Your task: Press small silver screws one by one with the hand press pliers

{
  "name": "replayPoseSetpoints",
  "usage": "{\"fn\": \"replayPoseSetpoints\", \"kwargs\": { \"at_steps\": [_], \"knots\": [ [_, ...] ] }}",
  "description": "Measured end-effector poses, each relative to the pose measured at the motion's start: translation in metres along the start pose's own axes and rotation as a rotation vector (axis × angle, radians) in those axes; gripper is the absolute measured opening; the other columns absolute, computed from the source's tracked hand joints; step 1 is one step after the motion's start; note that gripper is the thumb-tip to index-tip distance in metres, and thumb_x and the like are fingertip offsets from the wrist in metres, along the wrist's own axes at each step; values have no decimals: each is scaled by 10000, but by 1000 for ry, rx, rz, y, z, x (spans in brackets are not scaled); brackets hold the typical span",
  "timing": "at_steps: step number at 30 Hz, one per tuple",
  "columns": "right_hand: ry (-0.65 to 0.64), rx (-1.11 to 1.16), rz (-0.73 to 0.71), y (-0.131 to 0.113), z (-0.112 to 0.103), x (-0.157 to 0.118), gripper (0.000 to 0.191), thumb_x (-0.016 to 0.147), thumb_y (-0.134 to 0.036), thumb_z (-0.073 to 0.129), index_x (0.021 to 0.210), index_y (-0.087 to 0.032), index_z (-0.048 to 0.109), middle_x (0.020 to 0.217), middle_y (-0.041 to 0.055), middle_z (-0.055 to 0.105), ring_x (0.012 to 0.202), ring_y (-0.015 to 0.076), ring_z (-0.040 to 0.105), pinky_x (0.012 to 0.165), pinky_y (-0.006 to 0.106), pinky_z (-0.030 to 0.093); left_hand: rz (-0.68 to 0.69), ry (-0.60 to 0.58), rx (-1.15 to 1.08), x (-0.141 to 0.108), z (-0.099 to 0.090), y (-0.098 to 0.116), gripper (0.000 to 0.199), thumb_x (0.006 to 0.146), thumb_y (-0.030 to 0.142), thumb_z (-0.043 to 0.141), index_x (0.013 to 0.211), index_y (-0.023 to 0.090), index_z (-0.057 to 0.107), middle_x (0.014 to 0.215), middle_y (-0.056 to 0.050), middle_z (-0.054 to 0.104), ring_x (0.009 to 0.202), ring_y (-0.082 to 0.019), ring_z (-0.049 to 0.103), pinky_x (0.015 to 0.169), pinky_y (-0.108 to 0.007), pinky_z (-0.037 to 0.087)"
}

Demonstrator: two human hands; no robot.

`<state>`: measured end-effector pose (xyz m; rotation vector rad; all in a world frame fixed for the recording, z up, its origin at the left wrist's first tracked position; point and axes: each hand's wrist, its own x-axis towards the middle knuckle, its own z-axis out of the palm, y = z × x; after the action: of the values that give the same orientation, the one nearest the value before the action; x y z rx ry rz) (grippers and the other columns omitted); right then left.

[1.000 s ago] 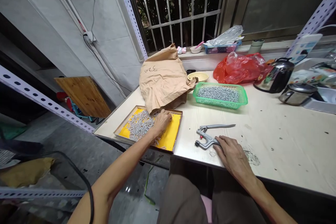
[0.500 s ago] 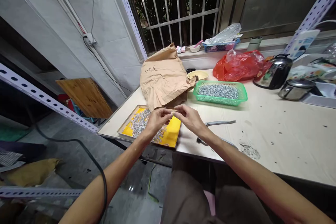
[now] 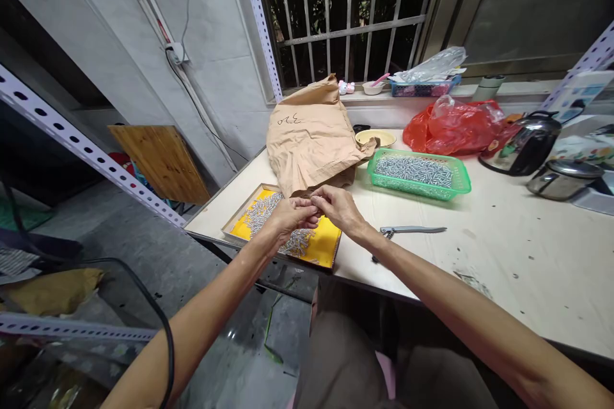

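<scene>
Above a shallow tray (image 3: 330, 263) my left hand (image 3: 289, 217) and my right hand (image 3: 339, 209) meet, fingertips pinched together. Whatever sits between them is too small and too covered by the fingers to name. Yellow lining (image 3: 327, 244) covers the tray's bottom, and a heap of small silvery metal pieces (image 3: 263, 209) is spread over it, partly behind my left hand. To the right, a green plastic basket (image 3: 460, 186) holds many similar grey metal pieces (image 3: 412, 171). Pliers-like tool (image 3: 415, 229) with long grey handles lies beyond my right forearm, partly hidden by it.
A big crumpled brown paper bag (image 3: 311, 134) stands behind the tray. Farther back are a yellow dish (image 3: 377, 137) and a red plastic bag (image 3: 453, 126). At the right stand a kettle (image 3: 525, 144) and a metal pot (image 3: 561, 180). A black cable (image 3: 163, 326) hangs at the left.
The view has swung slightly, so the table's things sit farther right. My fingertips have come closer together, and the small light piece that showed between them is now covered.
</scene>
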<state>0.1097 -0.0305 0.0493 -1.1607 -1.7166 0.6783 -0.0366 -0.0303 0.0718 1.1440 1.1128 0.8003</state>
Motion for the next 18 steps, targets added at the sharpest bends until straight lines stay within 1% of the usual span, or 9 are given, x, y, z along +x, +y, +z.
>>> {"fn": "replayPoseSetpoints", "kwargs": {
  "at_steps": [1, 3, 5, 7, 9, 11, 14, 16, 18],
  "knots": [
    [-13, -11, 4, 2, 3, 1, 158, 854, -251, 501, 838, -173, 638, 737, -6, 662, 659, 108, 595, 617, 209, 423, -23, -4, -15, 1, -3, -2, 307, 573, 252, 826, 749, 98, 627, 634, -34, 655, 552, -93, 604, 597, -243, 544],
    [-54, -87, 37, 7, 9, 2, 211, 893, -276, 453, 870, -173, 636, 756, 5, 664, 691, 116, 604, 648, 215, 427, -42, 24, -28, 2, -11, -7, 283, 600, 230, 810, 755, 105, 609, 653, -40, 661, 555, -93, 607, 601, -250, 550],
    [-115, -289, 103, 12, 13, 6, 285, 926, -315, 412, 871, -165, 647, 814, 48, 663, 771, 148, 611, 688, 240, 428, -38, 82, -10, 1, -17, -13, 263, 629, 211, 784, 775, 111, 590, 666, -41, 664, 545, -89, 603, 583, -243, 547],
    [-181, -546, 171, 16, 17, 9, 348, 936, -372, 402, 871, -155, 665, 943, 112, 647, 901, 200, 597, 733, 276, 425, -36, 137, 26, 0, -23, -19, 264, 657, 187, 749, 853, 118, 586, 652, -25, 654, 516, -81, 585, 540, -224, 530],
    [-240, -713, 206, 19, 24, 14, 359, 928, -413, 421, 924, -155, 670, 1087, 151, 603, 1028, 246, 553, 775, 303, 416, -38, 172, 62, -3, -26, -24, 271, 683, 160, 704, 925, 128, 587, 624, 3, 630, 487, -69, 555, 498, -204, 503],
    [-298, -746, 227, 22, 32, 19, 299, 901, -394, 490, 990, -162, 655, 1116, 149, 600, 1056, 252, 542, 783, 303, 409, -40, 191, 100, -5, -26, -30, 209, 703, 130, 654, 906, 131, 608, 603, 22, 602, 476, -56, 529, 480, -186, 482],
    [-366, -712, 258, 26, 44, 24, 192, 837, -276, 591, 952, -138, 658, 993, 145, 658, 963, 234, 594, 740, 283, 403, -50, 213, 150, -6, -25, -36, 105, 711, 82, 596, 803, 118, 633, 575, 32, 564, 467, -47, 502, 478, -180, 470],
    [-369, -685, 260, 28, 47, 25, 145, 828, -203, 571, 889, -112, 666, 929, 156, 674, 906, 229, 615, 713, 280, 401, -57, 238, 164, -4, -25, -41, 120, 715, 70, 581, 810, 110, 643, 572, 33, 558, 469, -51, 496, 486, -192, 476],
    [-346, -641, 241, 30, 46, 25, 167, 838, -161, 513, 881, -110, 666, 914, 145, 680, 879, 212, 622, 703, 272, 402, -52, 251, 178, -1, -26, -46, 120, 721, 101, 598, 829, 104, 652, 582, 28, 563, 482, -61, 501, 497, -207, 484]
  ]
}}
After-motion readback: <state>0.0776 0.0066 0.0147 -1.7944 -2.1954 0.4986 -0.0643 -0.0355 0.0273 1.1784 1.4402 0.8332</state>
